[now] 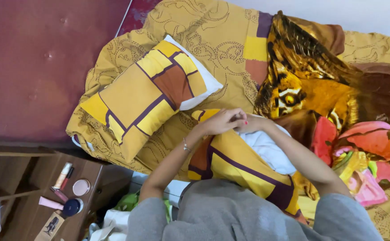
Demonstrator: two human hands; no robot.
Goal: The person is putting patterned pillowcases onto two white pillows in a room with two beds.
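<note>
Right hand (254, 124) mostly hidden behind left hand (224, 120); its grip unclear.

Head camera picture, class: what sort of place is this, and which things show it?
Most likely a bedroom. A bed is spread with a yellow patterned sheet, a pillow lies on it, and a wooden bedside table holds cosmetics. Both hands, left hand and right hand, meet at a second pillow.

So the bed (230, 27) is covered with a mustard yellow patterned sheet, and a yellow, brown and purple block-print pillow (145, 91) lies on it near the maroon padded headboard (34, 67). A tiger-print blanket (306, 80) with big pink flowers sits bunched up on the sheet, just beside that pillow.
</note>
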